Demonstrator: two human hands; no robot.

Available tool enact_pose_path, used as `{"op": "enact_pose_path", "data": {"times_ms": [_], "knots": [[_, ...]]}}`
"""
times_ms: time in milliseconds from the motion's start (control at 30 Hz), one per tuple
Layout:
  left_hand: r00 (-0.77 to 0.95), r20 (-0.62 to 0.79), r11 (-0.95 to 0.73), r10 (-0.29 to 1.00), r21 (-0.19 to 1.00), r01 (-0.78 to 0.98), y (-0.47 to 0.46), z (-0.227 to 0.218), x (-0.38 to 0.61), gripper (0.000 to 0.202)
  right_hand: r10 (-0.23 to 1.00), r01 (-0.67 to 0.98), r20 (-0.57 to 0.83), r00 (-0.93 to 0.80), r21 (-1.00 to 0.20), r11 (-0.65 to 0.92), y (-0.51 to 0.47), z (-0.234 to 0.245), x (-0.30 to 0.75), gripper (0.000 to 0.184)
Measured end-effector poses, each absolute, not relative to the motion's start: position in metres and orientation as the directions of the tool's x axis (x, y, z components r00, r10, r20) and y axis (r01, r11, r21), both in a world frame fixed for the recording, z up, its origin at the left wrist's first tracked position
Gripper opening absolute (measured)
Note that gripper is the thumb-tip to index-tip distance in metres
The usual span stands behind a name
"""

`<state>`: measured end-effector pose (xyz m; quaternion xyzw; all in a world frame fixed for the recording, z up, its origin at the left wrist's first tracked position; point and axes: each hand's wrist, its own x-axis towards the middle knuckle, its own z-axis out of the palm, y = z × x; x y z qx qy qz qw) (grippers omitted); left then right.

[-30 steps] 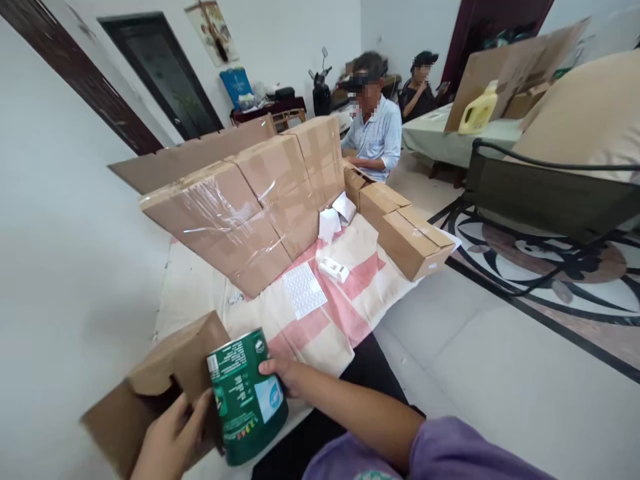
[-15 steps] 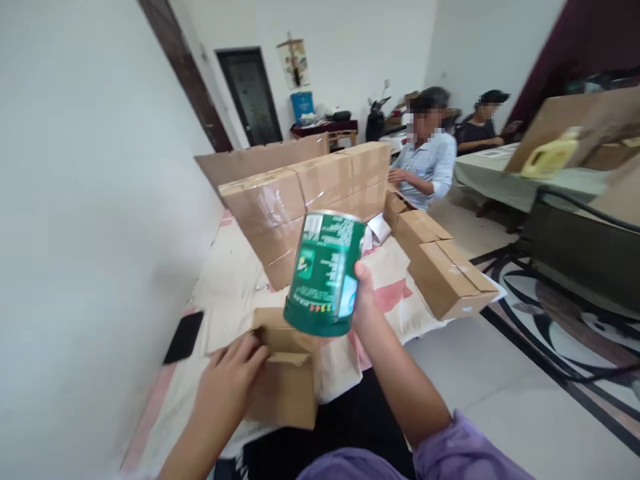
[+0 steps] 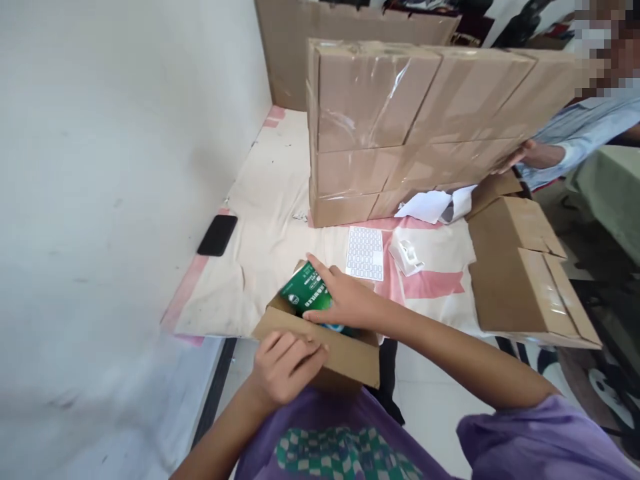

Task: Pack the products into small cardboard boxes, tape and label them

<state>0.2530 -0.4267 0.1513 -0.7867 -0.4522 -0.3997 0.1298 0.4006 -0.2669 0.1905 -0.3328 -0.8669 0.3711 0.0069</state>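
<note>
A green can [image 3: 305, 294] with white print lies tilted inside a small open cardboard box [image 3: 345, 360] close in front of me. My right hand [image 3: 345, 301] is wrapped over the can, fingers closed on its side. My left hand [image 3: 285, 365] grips the box's near flap with curled fingers. The can's lower half is hidden by the box wall and my hand.
A stack of taped brown cartons [image 3: 400, 120] stands ahead on a cream and pink cloth [image 3: 265, 233]. A sticker sheet [image 3: 365, 253], a white tape dispenser [image 3: 406, 257], a black phone [image 3: 217, 235] and closed cartons [image 3: 525, 273] lie around. Another person's hand [image 3: 520, 155] rests at the right.
My right hand has brought the can down from mid-air into the small box. My left hand shifted to the box's near flap. My view tilted downward.
</note>
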Motion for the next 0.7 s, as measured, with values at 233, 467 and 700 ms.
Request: {"op": "enact_pose_path", "data": {"times_ms": [233,467,700], "knots": [[0.248,0.656,-0.502,0.712,0.229,0.834,-0.434,0.132,0.252,0.014,0.438,0.618,-0.439,-0.784,-0.621,0.483,-0.26,0.166,0.41,0.109],[0.307,0.643,-0.518,0.701,0.165,0.839,-0.436,0.142,0.223,0.021,-0.081,0.213,-0.267,-0.96,-0.889,0.405,-0.25,0.139,0.377,0.041],[0.309,0.739,-0.494,0.599,0.036,0.869,-0.447,0.163,0.217,0.016,0.172,0.267,-0.205,-0.963,-0.767,0.583,-0.254,0.205,0.396,0.047]]}}
